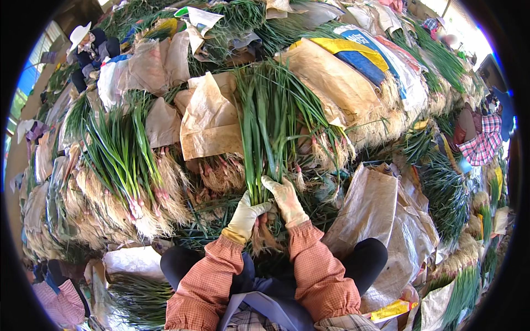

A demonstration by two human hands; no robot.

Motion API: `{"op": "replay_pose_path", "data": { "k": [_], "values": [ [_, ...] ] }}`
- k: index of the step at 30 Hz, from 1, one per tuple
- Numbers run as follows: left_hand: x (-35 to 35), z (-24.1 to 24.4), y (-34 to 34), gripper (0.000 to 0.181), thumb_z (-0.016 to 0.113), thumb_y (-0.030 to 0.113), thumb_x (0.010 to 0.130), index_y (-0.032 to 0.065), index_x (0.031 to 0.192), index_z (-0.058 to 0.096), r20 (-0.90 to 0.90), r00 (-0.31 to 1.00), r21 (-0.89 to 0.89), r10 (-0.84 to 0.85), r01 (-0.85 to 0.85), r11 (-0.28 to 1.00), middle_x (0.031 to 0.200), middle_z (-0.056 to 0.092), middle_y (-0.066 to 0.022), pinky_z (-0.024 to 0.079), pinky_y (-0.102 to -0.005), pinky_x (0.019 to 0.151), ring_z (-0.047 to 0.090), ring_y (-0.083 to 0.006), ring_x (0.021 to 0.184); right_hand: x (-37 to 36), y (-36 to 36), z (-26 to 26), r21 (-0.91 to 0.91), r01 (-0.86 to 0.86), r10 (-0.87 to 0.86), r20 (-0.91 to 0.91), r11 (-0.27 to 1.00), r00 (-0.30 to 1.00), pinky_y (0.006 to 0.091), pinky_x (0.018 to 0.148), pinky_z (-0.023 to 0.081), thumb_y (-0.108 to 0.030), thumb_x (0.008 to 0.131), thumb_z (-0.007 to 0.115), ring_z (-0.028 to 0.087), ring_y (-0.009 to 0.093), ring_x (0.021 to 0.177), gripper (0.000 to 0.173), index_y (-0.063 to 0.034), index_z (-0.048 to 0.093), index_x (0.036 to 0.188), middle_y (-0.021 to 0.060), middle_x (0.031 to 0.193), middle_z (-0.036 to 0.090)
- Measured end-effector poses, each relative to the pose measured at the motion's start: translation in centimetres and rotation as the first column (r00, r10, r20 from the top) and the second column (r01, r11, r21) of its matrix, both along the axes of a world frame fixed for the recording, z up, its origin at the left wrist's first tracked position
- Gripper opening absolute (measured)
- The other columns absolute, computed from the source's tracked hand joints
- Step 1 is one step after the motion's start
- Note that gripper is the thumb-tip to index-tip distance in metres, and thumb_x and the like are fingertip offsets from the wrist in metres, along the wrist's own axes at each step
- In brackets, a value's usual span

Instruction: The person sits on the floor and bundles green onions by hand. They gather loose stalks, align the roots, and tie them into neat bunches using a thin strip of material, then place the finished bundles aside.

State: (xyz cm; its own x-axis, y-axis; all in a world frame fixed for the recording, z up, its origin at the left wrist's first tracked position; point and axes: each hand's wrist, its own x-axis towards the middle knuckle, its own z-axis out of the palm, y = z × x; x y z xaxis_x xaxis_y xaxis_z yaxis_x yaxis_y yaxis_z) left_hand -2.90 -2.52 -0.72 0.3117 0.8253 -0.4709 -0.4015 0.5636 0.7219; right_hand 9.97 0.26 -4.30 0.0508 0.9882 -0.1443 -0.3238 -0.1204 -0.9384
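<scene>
My left hand (245, 217), in a pale glove, is closed around the lower stalks of a bunch of green onions (265, 124), just above its reddish bulbs and roots. My right hand (285, 200), gloved too, touches the same bunch from the right, with fingers against the stalks. The leaves of the bunch point away from me, over the heap. To the left, a loose bundle of green onions (124, 161) lies with whitish roots towards me. A tan woven plastic sheet (211, 120) covers more onions just left of the held bunch.
Another tan sheet (331, 78) covers rooted onions at the upper right. A crumpled woven sack (377, 215) lies by my right knee. More onions (140, 298) are at the lower left. A person in a white hat (80, 36) sits at the upper left; other people are near the right and lower left edges.
</scene>
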Motion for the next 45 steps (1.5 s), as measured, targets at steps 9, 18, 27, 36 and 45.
{"op": "replay_pose_path", "data": {
  "k": [9,18,27,36,45],
  "values": [
    [2.1,-0.3,-1.1,0.017,0.058,-0.002,0.085,0.0036,0.1,0.053,0.003,0.947,0.038,0.321,-0.321,0.946,0.076,0.066,-0.0114,0.051,-0.0264,0.045,0.056,-0.0124,0.049,-0.1,-2.2,4.3,-0.316,0.336,-0.46,-0.551,0.887,0.696,0.0192,0.038,0.035,-0.028,0.093,0.053,0.039,0.006,0.041,0.027,-0.0027,0.065,0.091,-0.0064,0.058,0.05],
    [-1.2,6.0,0.3,0.02,0.057,0.005,0.087,0.0057,0.107,0.052,0.132,0.93,0.399,0.342,-0.366,0.841,0.084,0.066,-0.011,0.043,-0.0164,0.04,0.06,-0.011,0.053,9.4,-5.3,-3.9,-0.433,-0.363,0.563,0.689,0.825,0.457,0.0341,0.061,0.048,-0.045,0.086,0.059,0.059,0.021,0.065,0.047,-0.0003,0.063,0.1,0.0075,0.076,0.063],
    [2.6,3.1,2.2,0.026,0.058,-0.001,0.085,0.0,0.11,0.057,0.416,0.909,0.064,0.018,-0.049,0.997,0.093,0.067,-0.0181,0.054,-0.0314,0.058,0.064,-0.0226,0.065,10.1,3.4,-0.7,-0.289,-0.025,0.29,0.946,0.957,0.147,0.0404,0.074,0.049,-0.037,0.086,0.062,0.064,0.033,0.08,0.04,-0.001,0.056,0.102,0.0201,0.083,0.065],
    [-0.4,-1.5,1.7,0.021,0.061,-0.006,0.082,0.0036,0.099,0.056,0.034,0.999,0.082,0.028,-0.03,0.996,0.08,0.066,-0.0093,0.054,-0.0288,0.063,0.065,-0.0192,0.071,5.1,-2.7,4.3,-0.368,-0.386,0.499,0.291,0.846,0.816,0.027,0.058,0.047,-0.053,0.09,0.051,0.052,0.011,0.059,0.059,-0.0059,0.055,0.124,0.006,0.081,0.061],
    [3.9,-3.6,-0.8,0.029,0.062,-0.009,0.078,0.0045,0.103,0.056,0.011,0.945,0.176,0.327,-0.324,0.93,0.074,0.063,-0.0086,0.052,-0.0272,0.054,0.061,-0.0172,0.058,1.0,-2.5,0.5,-0.247,0.076,-0.134,-0.229,0.966,0.964,0.0244,0.08,0.047,-0.018,0.086,0.065,0.062,0.015,0.085,0.027,0.0034,0.061,0.103,0.0087,0.093,0.066]
  ]
}}
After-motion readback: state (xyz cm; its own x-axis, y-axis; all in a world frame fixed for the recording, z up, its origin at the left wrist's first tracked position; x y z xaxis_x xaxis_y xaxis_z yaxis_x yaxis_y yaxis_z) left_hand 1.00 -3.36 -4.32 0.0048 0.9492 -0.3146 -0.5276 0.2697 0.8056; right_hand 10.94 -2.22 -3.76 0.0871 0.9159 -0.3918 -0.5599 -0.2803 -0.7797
